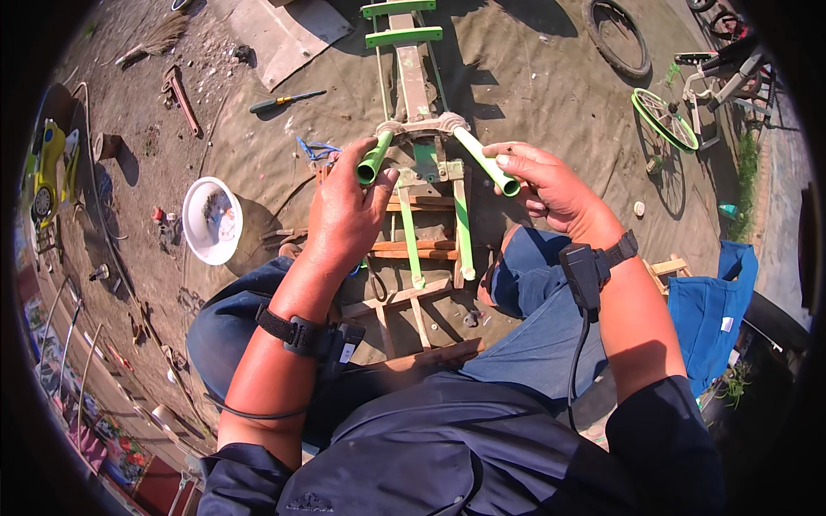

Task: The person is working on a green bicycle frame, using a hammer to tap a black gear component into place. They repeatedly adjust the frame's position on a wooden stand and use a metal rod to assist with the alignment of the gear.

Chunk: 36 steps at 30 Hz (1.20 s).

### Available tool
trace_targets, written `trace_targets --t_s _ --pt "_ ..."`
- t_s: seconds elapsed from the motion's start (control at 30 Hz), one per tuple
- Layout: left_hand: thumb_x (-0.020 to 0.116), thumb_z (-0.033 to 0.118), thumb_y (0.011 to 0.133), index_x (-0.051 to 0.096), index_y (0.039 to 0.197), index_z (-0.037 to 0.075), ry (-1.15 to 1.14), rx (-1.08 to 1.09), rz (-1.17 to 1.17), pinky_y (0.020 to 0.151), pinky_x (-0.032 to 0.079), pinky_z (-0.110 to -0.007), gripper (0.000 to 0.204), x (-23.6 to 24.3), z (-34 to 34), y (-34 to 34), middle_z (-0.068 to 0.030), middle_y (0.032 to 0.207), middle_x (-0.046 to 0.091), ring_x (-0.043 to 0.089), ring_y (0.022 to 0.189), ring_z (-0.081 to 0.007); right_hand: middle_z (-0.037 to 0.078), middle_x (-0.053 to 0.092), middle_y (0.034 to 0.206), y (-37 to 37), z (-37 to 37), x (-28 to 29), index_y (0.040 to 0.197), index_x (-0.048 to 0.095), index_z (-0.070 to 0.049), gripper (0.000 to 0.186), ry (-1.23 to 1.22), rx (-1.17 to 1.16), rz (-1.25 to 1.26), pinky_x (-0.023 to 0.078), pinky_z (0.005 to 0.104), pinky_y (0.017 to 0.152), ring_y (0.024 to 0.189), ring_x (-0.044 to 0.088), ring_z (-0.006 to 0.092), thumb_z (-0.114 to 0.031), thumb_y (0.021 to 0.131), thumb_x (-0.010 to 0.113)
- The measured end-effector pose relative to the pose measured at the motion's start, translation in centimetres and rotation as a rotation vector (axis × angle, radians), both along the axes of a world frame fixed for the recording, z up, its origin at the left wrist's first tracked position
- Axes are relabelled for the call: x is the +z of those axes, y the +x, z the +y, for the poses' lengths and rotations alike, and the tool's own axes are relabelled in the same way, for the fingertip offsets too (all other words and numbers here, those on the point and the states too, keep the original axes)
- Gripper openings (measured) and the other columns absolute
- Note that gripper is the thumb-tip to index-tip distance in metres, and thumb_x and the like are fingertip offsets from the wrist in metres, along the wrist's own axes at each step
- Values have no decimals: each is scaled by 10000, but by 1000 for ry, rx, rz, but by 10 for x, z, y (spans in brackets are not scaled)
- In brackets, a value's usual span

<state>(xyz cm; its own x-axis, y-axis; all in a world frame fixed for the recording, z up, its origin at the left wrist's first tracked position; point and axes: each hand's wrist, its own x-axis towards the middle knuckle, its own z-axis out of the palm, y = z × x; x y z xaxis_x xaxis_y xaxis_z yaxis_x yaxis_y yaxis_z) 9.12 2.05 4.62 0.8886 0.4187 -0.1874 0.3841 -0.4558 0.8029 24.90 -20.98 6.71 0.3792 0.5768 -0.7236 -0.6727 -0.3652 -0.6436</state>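
Note:
A frame with green-painted parts stands before me, with two hollow green tubes angled toward me from a dusty joint. My left hand (346, 211) is around the open end of the left green tube (373, 162), thumb on its right side. At the right green tube (483, 160), my right hand (557, 187) has its thumb and fingers on the tube near its open end; the lower fingers are curled. Behind the joint runs a long, dusty beam (413, 79) with a green crossbar (404, 37). Two green legs (410, 236) reach down toward my knees.
Wooden slats (417, 251) lie under the frame between my legs. On the left are a white basin (212, 221), a screwdriver (288, 101), a pipe wrench (181, 101) and a broom (159, 39). A tyre (617, 39) and a green-rimmed wheel (664, 119) are at right, near blue cloth (710, 318).

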Motion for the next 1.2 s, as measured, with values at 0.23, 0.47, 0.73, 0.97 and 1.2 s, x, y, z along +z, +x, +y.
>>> trace_targets --t_s 0.23,0.47,0.73,0.97,1.2 --pt "660 237 931 552 1260 53 -146 36 -58 818 505 -341 392 -7 6 -5 -164 1011 672 662 917 -242 17 634 807 -9 0 -6 1312 521 -54 376 42 -44 -11 266 178 394 441 364 6 -167 954 545" --pt "604 102 960 492 1328 2 -280 30 -30 896 466 -257 398 3 13 -11 -71 1104 627 569 1023 -105 -29 591 768 -10 7 -10 1244 586 -58 326 -51 75 -253 245 179 421 470 362 1 -229 967 557" --pt "451 208 1019 465 1288 -26 -959 454 58 777 577 -323 356 -8 31 -10 -183 1163 633 673 974 -223 27 642 1002 -9 8 -2 1177 632 15 462 -84 164 -431 450 248 810 891 562 100 -377 934 643" --pt "541 549 927 641 1013 55 -1587 531 273 632 591 -354 512 -59 18 15 -145 903 699 699 799 -243 181 680 888 -6 30 3 1276 573 -7 542 -341 586 -918 502 399 757 830 661 288 -230 783 552" --pt "587 202 898 516 998 -40 -2022 667 99 449 375 -215 272 -66 7 51 9 667 522 478 517 -92 238 672 939 -14 22 -6 1170 636 -33 415 -567 626 -1020 512 478 804 881 639 417 -204 809 520"
